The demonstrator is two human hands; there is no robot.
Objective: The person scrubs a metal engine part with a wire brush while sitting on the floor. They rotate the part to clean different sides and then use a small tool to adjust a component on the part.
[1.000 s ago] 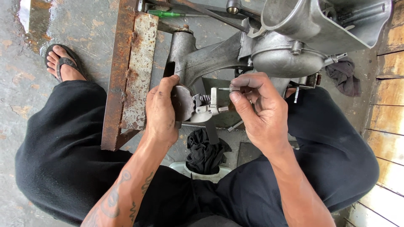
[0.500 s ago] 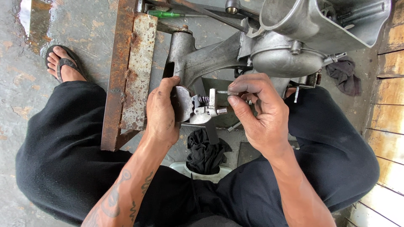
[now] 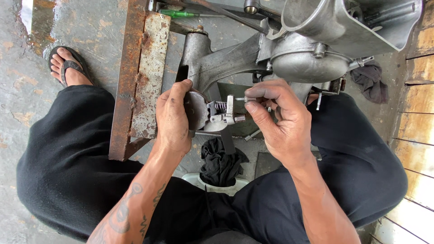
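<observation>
Left hand [image 3: 173, 118] clasped the dark pad [image 3: 196, 110] beside the spring bracket [image 3: 222, 115], right hand [image 3: 280, 119] fingers [image 3: 253, 91] pinched a small pin [image 3: 240, 99] just above the bracket, engine casing [image 3: 289, 49] behind.

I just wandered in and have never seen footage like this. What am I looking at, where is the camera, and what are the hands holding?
The camera sits on a person's head and looks down at their own lap and hands. They sit over a grey metal engine casing resting on a rusty steel frame. The left hand steadies a dark rounded plate at the casing's end. The right hand pinches a thin metal pin against a small bracket with a spring. A black rag lies below, between the knees.
</observation>
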